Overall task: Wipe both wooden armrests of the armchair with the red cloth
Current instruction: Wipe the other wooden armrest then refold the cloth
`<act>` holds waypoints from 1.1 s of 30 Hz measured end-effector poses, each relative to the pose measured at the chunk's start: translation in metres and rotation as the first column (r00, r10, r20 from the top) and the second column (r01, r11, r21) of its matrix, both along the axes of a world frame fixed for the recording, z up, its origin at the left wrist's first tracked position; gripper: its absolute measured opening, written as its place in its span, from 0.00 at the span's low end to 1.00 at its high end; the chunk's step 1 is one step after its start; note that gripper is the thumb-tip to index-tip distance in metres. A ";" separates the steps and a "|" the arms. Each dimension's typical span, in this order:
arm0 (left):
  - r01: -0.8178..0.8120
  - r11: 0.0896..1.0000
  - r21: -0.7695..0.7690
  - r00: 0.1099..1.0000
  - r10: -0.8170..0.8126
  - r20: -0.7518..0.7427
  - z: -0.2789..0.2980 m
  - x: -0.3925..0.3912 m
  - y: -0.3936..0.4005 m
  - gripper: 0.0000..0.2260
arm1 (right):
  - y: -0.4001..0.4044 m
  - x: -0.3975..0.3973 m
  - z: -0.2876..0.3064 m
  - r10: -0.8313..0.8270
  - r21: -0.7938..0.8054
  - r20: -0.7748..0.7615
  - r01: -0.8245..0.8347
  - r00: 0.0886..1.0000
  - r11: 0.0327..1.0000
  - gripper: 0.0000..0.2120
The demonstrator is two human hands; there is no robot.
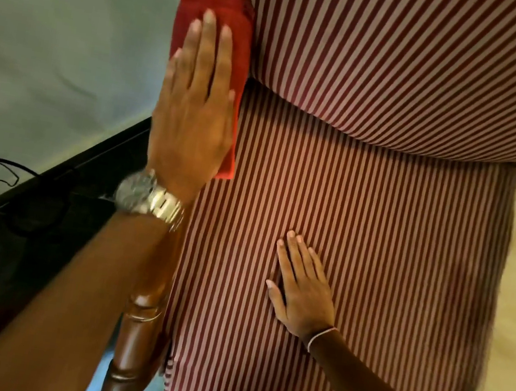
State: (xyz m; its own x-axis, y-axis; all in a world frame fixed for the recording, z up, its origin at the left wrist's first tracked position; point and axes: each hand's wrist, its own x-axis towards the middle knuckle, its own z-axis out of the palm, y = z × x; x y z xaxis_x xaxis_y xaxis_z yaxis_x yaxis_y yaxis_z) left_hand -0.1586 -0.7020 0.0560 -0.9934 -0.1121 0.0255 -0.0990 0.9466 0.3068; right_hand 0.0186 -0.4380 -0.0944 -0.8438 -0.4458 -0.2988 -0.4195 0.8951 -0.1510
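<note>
Left hand flat, fingers extended, pressing red cloth onto wooden armrest, right hand open-palmed on striped seat, gripping nothing

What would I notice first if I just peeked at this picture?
Probably the bright red cloth at the upper left, pressed flat under the left hand on the chair's wooden armrest. Next, the red-and-white striped seat that fills the middle, with the right hand resting flat on it. A shiny silver watch glints on the left wrist.
</note>
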 end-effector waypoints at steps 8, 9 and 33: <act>0.148 0.984 -0.099 0.979 -0.132 0.158 -0.011 0.196 -0.001 0.29 | 0.001 0.003 -0.010 -0.009 -0.020 -0.040 0.009 0.999 1.000 0.35; 0.147 0.981 -0.127 0.980 -0.127 0.153 -0.010 0.177 0.000 0.29 | 0.002 0.002 -0.010 -0.009 -0.019 -0.039 0.008 0.999 1.000 0.35; 0.073 0.994 -0.078 0.996 -0.076 -0.037 -0.003 0.002 0.003 0.30 | -0.003 0.003 0.000 -0.036 0.003 -0.011 0.036 0.999 0.999 0.34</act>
